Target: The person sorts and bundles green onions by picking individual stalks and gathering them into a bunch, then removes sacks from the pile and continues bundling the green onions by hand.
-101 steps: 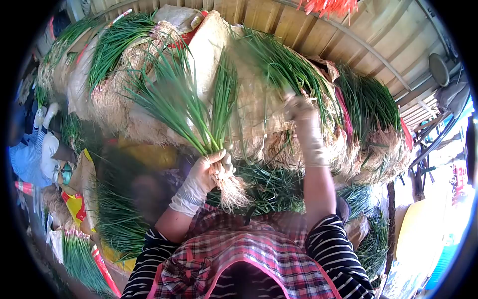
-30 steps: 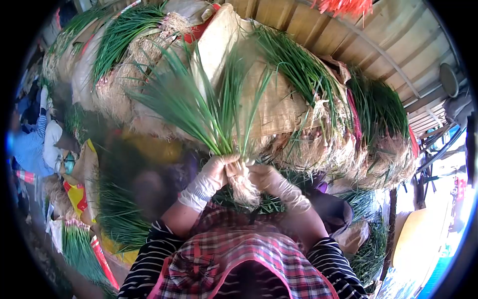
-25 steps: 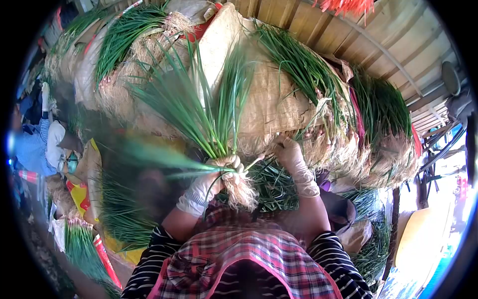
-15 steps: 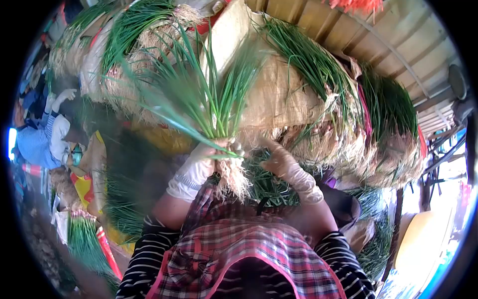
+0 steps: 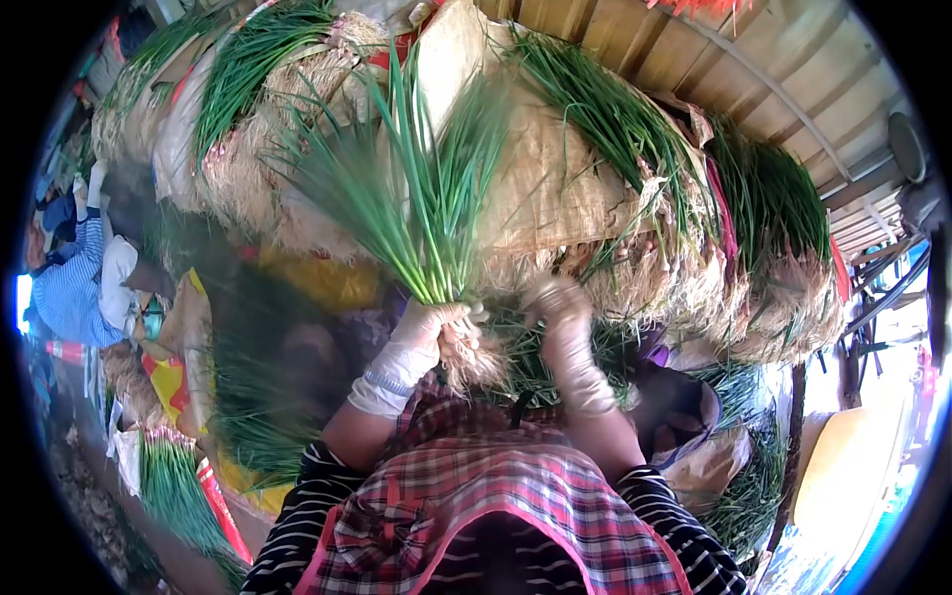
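My left hand (image 5: pixel 428 329), in a white glove, is closed around a bunch of green onions (image 5: pixel 433 248) just above the roots. Its long leaves fan upward and blur at the sides, while pale stringy roots (image 5: pixel 474 362) hang below the fist. My right hand (image 5: pixel 557 307), also gloved, is raised a little to the right of the bunch and apart from it. Motion smears its fingers, so their pose and anything in them cannot be made out. Loose green leaves (image 5: pixel 540 367) lie beneath and between the hands.
Ahead, heaped green onions (image 5: pixel 620 129) with roots hanging down lie over tan sacking (image 5: pixel 555 188). More green onions (image 5: pixel 263 397) are on my left. Another person in a striped top (image 5: pixel 74 283) is at far left. A corrugated metal wall (image 5: pixel 764 69) rises at upper right.
My left hand and the bunch have moved slightly down and right. A long leaf that crossed the left hand no longer shows there. My right hand has turned more upright and is more blurred.
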